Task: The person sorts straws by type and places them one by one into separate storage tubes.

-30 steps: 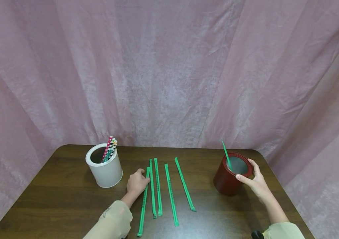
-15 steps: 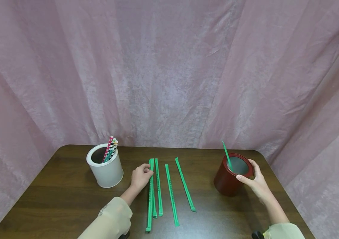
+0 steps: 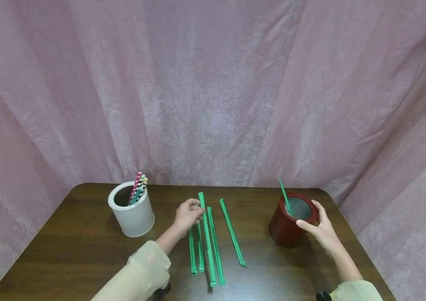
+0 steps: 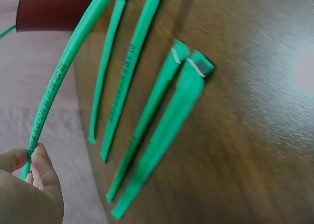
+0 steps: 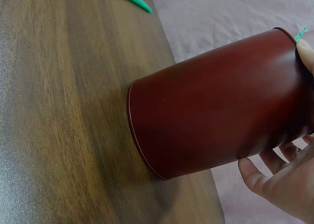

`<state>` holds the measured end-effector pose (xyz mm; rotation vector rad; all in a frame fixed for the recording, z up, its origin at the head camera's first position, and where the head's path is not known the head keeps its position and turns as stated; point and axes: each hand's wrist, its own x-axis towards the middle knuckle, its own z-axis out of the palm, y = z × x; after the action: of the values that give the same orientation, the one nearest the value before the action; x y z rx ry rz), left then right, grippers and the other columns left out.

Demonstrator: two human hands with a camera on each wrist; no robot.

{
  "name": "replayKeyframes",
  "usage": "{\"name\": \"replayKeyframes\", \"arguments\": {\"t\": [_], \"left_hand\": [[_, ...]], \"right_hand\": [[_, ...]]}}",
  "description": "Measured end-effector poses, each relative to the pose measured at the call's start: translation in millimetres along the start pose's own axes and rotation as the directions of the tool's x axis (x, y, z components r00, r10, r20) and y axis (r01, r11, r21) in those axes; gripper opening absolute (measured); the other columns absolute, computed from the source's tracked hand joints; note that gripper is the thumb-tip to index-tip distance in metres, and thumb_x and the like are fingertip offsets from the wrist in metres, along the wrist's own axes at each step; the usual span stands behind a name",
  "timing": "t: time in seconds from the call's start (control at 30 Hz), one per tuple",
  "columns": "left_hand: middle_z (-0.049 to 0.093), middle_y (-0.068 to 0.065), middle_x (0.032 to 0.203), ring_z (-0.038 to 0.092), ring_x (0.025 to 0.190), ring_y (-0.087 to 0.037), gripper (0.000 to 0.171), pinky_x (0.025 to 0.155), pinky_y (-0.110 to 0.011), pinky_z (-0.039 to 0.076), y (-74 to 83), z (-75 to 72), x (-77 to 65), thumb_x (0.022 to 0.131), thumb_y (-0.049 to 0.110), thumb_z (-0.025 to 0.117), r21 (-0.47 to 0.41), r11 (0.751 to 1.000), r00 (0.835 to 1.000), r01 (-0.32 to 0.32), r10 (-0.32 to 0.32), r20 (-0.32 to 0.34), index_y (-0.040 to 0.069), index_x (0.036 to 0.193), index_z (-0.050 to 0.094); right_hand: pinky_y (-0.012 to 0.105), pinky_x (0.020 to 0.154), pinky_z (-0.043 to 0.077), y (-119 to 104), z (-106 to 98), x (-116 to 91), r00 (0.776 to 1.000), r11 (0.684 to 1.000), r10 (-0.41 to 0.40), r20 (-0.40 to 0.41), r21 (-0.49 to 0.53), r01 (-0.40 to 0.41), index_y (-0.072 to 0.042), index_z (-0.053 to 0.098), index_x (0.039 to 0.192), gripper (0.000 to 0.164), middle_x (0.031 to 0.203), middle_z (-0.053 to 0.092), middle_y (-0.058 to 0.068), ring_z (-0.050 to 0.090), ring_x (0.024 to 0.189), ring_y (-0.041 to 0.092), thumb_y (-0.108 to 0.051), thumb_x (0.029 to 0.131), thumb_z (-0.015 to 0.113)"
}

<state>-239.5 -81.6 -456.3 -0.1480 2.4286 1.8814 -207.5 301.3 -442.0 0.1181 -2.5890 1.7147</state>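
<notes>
Between thumb and fingertips my left hand (image 3: 188, 215) pinches the upper part of a green wrapped straw (image 3: 208, 251), printed with dark lettering. In the left wrist view this straw (image 4: 54, 82) is lifted above several similar straws (image 4: 128, 82) lying on the wood. At the right my right hand (image 3: 323, 230) holds a dark red canister (image 3: 284, 230), thumb at the rim and fingers round its far side. The right wrist view shows the canister's base (image 5: 142, 145) on the table. A green straw (image 3: 283, 192) leans inside it and sticks out over the rim.
On the left stands a white canister (image 3: 138, 217) holding several patterned straws (image 3: 138, 190). Wrapped green straws (image 3: 233, 234) lie spaced across the middle of the brown table (image 3: 66, 246). A pink curtain (image 3: 213, 92) hangs behind the table's back edge.
My left hand has picked up the leftmost green straw and carried it rightward over the neighbouring ones. The right hand and the red canister have stayed in place.
</notes>
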Motion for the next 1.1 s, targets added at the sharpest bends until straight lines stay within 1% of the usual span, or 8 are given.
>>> {"name": "replayKeyframes", "arguments": {"t": [0.07,0.2,0.33,0.47,0.63,0.83,1.0,1.1], "left_hand": [[0.064,-0.014,0.09,0.06,0.068,-0.021,0.03,0.059,-0.027,0.051,5.5,1.9,0.2,0.084,0.012,0.057,-0.024,1.0,1.0,0.005,-0.004,0.022,0.003,0.112,0.05],[0.063,-0.014,0.091,0.059,0.066,-0.015,0.032,0.058,-0.023,0.049,17.6,4.8,-0.4,0.084,0.011,0.057,-0.06,0.998,0.999,0.01,-0.007,0.048,0.002,0.114,0.049],[0.063,-0.011,0.093,0.059,0.068,-0.014,0.034,0.063,-0.027,0.052,30.4,7.4,-0.7,0.084,0.012,0.058,-0.075,0.997,0.998,0.007,-0.003,0.057,0.002,0.116,0.048],[0.063,-0.011,0.095,0.06,0.072,-0.016,0.034,0.064,-0.026,0.052,43.1,9.9,-0.3,0.084,0.014,0.058,-0.069,0.998,0.998,-0.011,0.015,0.056,0.002,0.116,0.049],[0.063,-0.01,0.092,0.059,0.068,-0.012,0.03,0.062,-0.026,0.052,59.1,14.6,0.7,0.084,0.013,0.059,-0.078,0.995,0.998,-0.06,0.062,0.023,0.003,0.11,0.051],[0.061,-0.005,0.087,0.061,0.068,-0.013,0.023,0.057,-0.023,0.051,76.1,22.8,3.2,0.083,0.014,0.059,-0.112,0.989,0.995,-0.095,0.093,-0.019,0.006,0.103,0.051],[0.06,-0.005,0.086,0.062,0.071,-0.014,0.021,0.062,-0.027,0.052,89.9,26.6,4.6,0.084,0.015,0.059,-0.13,0.983,0.992,-0.128,0.125,-0.031,0.006,0.101,0.051],[0.06,-0.005,0.085,0.063,0.073,-0.018,0.02,0.064,-0.03,0.053,99.7,27.5,5.9,0.084,0.014,0.059,-0.165,0.977,0.99,-0.138,0.132,-0.046,0.005,0.1,0.05]], "right_hand": [[0.054,0.094,0.027,-0.3,0.0,-0.2,1.0,1.0,0.002,-0.001,0.0,-0.002,-0.01,0.002,0.141,0.084,0.14,0.022,0.019,0.024,0.123,0.032,-0.016,0.081,0.061],[0.057,0.095,0.026,-1.0,-0.1,-0.6,1.0,1.0,0.0,0.002,0.001,0.0,-0.01,0.002,0.141,0.085,0.14,0.022,0.02,0.022,0.125,0.033,-0.016,0.081,0.061],[0.056,0.094,0.027,-1.1,0.1,-0.8,1.0,1.0,-0.001,0.005,0.004,0.001,-0.01,0.002,0.141,0.085,0.139,0.022,0.02,0.023,0.124,0.033,-0.017,0.081,0.061],[0.056,0.095,0.025,-0.7,0.3,-0.6,1.0,1.0,-0.001,0.0,0.012,0.001,-0.009,0.002,0.141,0.084,0.14,0.02,0.019,0.021,0.125,0.033,-0.016,0.081,0.061],[0.058,0.096,0.021,-0.2,0.2,-0.4,1.0,1.0,-0.008,-0.008,0.019,0.008,-0.008,0.004,0.141,0.085,0.141,0.018,0.019,0.017,0.127,0.035,-0.015,0.08,0.062],[0.054,0.095,0.025,0.1,0.3,-1.0,1.0,1.0,-0.007,-0.013,0.007,0.007,-0.008,0.004,0.141,0.083,0.14,0.02,0.019,0.023,0.123,0.032,-0.016,0.081,0.062],[0.052,0.094,0.028,-0.4,0.0,-1.2,1.0,1.0,-0.001,-0.013,-0.007,0.001,-0.008,0.004,0.141,0.083,0.14,0.022,0.018,0.026,0.121,0.03,-0.017,0.081,0.061],[0.052,0.094,0.029,-0.7,-0.2,-1.4,1.0,1.0,0.0,-0.011,-0.011,0.0,-0.009,0.004,0.141,0.083,0.139,0.022,0.018,0.026,0.121,0.03,-0.017,0.081,0.061]]}}
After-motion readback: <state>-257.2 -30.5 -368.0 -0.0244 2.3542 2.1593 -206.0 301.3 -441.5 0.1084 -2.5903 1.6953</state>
